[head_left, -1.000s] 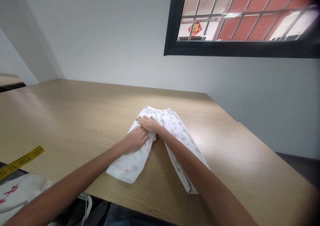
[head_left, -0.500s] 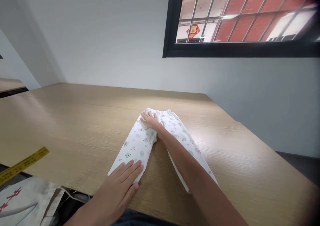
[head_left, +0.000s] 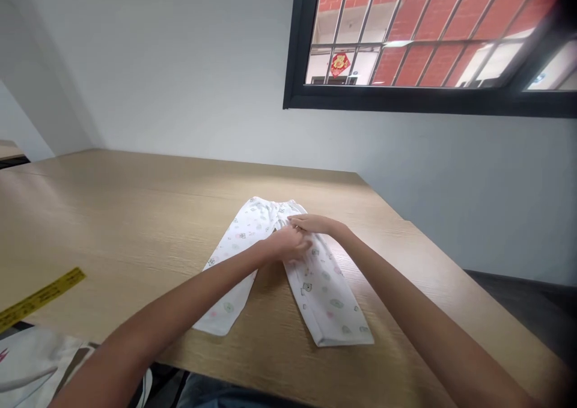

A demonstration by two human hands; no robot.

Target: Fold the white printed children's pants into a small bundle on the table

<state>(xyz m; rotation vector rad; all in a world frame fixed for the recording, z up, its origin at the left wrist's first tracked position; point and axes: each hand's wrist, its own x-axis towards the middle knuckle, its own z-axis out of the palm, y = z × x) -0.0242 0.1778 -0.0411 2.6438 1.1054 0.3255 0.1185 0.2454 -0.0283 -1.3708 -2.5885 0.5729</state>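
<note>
A small pair of white trousers (head_left: 320, 288) with a pastel print lies flat on the wooden table (head_left: 112, 216), waistband away from me, both legs pointing toward the near edge. My left hand (head_left: 288, 246) rests on the top of the right leg near the crotch, fingers curled onto the cloth. My right hand (head_left: 315, 223) lies just beyond it, fingers stretched flat on the cloth below the waistband. The two hands touch each other. My left forearm crosses over the left trouser leg.
A yellow measuring tape (head_left: 40, 297) lies at the table's near left edge. A white bag with red print (head_left: 27, 369) sits below that edge. A grey wall and a dark-framed barred window (head_left: 428, 41) stand behind the table.
My left hand slid down the left leg to its hem, then came up and across to the right leg. My right hand shifted from the left side of the waistband to the right leg.
</note>
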